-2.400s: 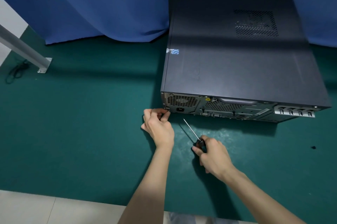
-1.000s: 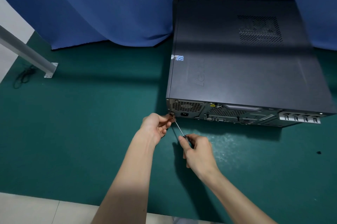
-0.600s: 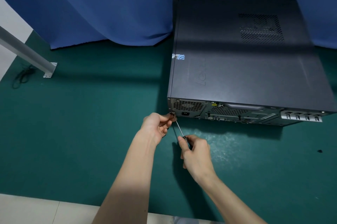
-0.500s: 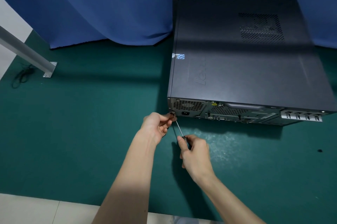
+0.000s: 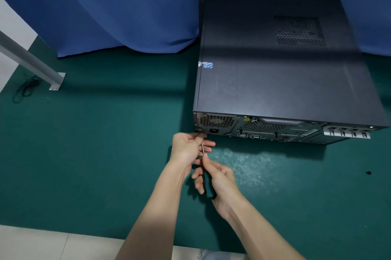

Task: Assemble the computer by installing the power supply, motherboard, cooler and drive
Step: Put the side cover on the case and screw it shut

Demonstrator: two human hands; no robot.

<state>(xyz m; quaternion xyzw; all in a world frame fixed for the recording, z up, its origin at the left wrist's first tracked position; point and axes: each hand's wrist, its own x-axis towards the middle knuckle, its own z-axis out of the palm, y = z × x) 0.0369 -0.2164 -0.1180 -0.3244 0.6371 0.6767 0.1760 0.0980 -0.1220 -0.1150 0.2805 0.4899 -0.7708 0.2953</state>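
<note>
Our left hand (image 5: 187,149) pinches the screwdriver (image 5: 202,147) near its tip at the lower rear corner of the computer case (image 5: 275,69), and our right hand (image 5: 221,179) pinches it further down. We judge the thin shaft stiff but slippery. The case lies closed on the green mat (image 5: 84,154), likely heavy and rigid, its contents hidden except the rear grille of the power supply (image 5: 216,123).

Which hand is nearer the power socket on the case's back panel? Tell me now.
Left. The left hand is at the lower left corner of the back panel, just beside the power socket; the right hand is lower in view, gripping the screwdriver.
</note>
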